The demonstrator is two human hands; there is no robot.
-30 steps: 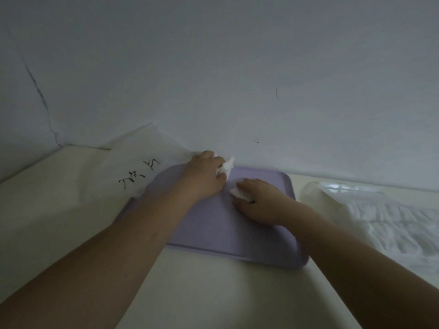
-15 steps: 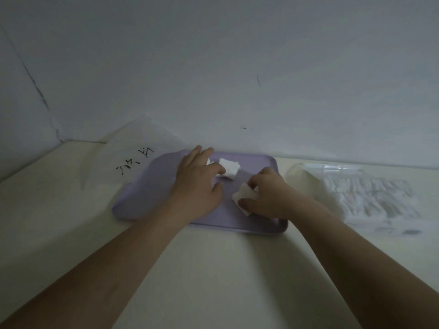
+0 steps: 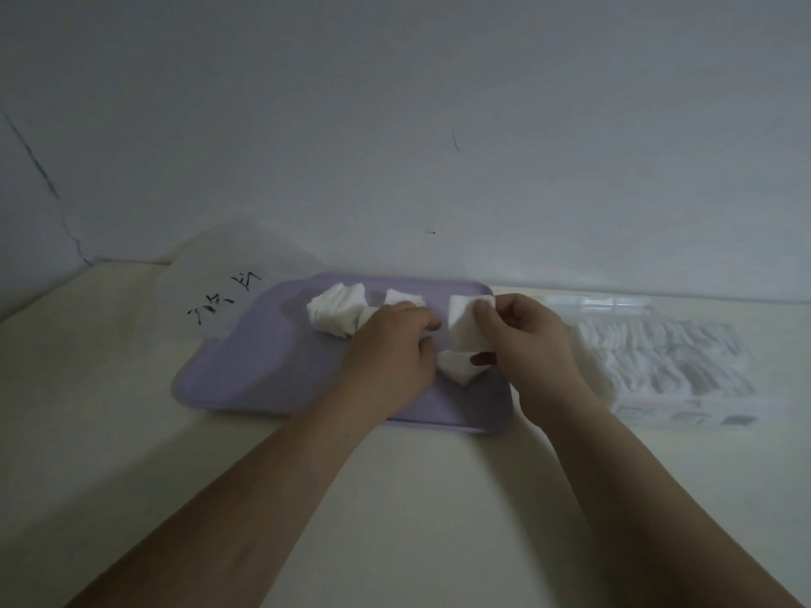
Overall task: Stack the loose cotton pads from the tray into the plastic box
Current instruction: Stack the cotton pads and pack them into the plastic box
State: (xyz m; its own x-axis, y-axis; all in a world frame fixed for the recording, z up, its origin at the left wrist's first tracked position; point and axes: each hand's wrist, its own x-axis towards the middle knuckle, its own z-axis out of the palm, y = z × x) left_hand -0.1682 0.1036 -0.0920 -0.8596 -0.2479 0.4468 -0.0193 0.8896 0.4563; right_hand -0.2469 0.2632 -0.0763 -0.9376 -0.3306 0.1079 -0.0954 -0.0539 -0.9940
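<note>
Head view showed the right hand point(image 3: 526, 340) pinching one white cotton pad point(image 3: 463, 329) between thumb and fingertips, held upright over the right half of the purple tray point(image 3: 263, 366). The left hand point(image 3: 390, 357) lay knuckles-up over the tray's middle with fingers curled down; whether it gripped anything could not be told.

More pads were on the tray: a loose pad point(image 3: 458, 370) flat near the front right corner just below the held one, a small pad point(image 3: 401, 297) by the far edge, and a crumpled heap point(image 3: 335, 313) at the far edge left of that.

Handling, as judged: the pads looked feather-light, soft and floppy — easy to fold or drag a neighbour along. An edge or corner pinch with light pressure should do, one at a time, kept flat for stacking.

The clear plastic box point(image 3: 658, 412) sat on the counter point(image 3: 131, 432) just right of the tray, already holding rows of pads point(image 3: 649, 353). Nothing stood between hand and box, though its rim wanted clearing. A translucent bag point(image 3: 206, 278) with black handwriting lay at the tray's far left corner against the wall, out of the way.
</note>
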